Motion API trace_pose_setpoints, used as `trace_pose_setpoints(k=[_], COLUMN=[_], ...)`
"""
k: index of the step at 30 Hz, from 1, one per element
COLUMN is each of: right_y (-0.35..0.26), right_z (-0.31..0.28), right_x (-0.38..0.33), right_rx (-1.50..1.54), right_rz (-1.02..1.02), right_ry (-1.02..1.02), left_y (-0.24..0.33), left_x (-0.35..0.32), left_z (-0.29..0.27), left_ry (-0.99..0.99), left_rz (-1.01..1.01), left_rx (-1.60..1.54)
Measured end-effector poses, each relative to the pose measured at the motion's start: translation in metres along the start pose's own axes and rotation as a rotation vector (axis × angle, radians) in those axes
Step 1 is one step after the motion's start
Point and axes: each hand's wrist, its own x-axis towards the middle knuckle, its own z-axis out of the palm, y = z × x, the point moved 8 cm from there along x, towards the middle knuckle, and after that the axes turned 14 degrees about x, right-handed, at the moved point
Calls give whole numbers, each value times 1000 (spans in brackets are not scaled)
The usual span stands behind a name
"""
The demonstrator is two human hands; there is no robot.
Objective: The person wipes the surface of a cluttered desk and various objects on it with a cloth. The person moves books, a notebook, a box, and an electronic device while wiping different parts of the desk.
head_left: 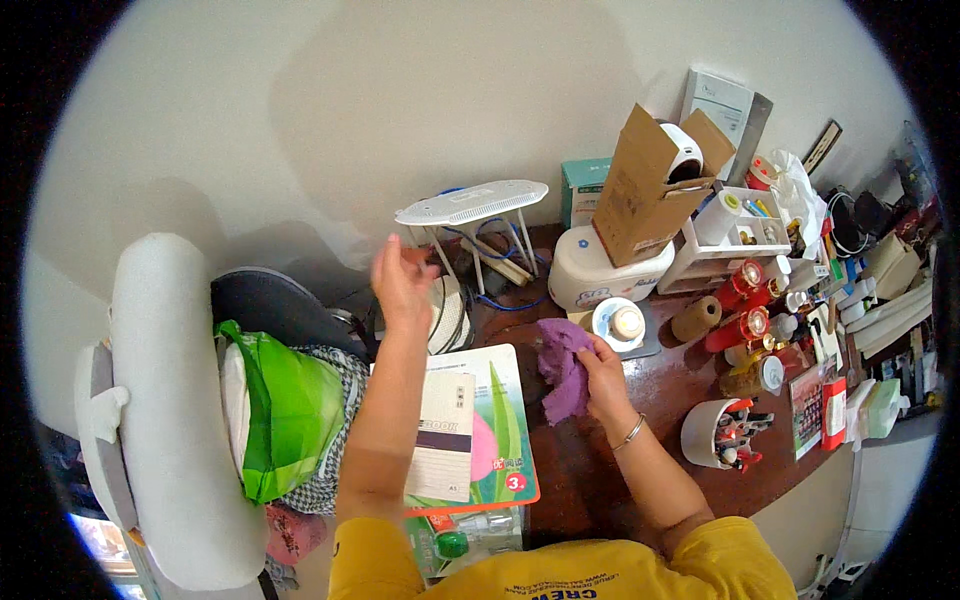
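Note:
My right hand [602, 375] grips a crumpled purple cloth [563, 372] and presses it on the dark wooden desk [690, 385]. My left hand [401, 280] is raised over the desk's left end, blurred, its fingers closed on a small brownish thing that I cannot make out. It hovers just left of a white router [472, 201] that stands on its antenna legs. Below my left forearm lie a pale notebook [442, 432] and a green and pink booklet [505, 425].
A white rounded appliance [605, 268], an open cardboard box [650, 185], a white organiser [735, 240], red-capped bottles [742, 305] and a white pen cup [712, 432] crowd the desk's right side. A white chair [160, 400] with a green bag [285, 405] stands at left.

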Motion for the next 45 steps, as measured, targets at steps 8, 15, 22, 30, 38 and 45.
trace_pose_setpoints(k=[8, 15, 22, 30, 38, 45], right_y=[4, 9, 10, -2, 4, 1], right_z=[1, -10, -21, -18, -18, 11], right_x=[-14, -19, -22, -31, -68, -80], right_rx=[-19, 47, 28, -125, -948, -1255], right_rz=[37, 53, 43, -7, -91, -284], right_ry=[14, 21, 5, -9, -284, -517], left_y=[9, 15, 77, 130, 127, 116], left_x=[-5, 13, -14, -33, -16, 4], left_z=[92, 81, 70, 23, -28, -58], left_ry=[-165, -149, -127, -264, -338, -221], left_rz=[-336, -254, -201, -186, -144, -109], left_rx=[-79, -74, -155, -236, -340, -424])
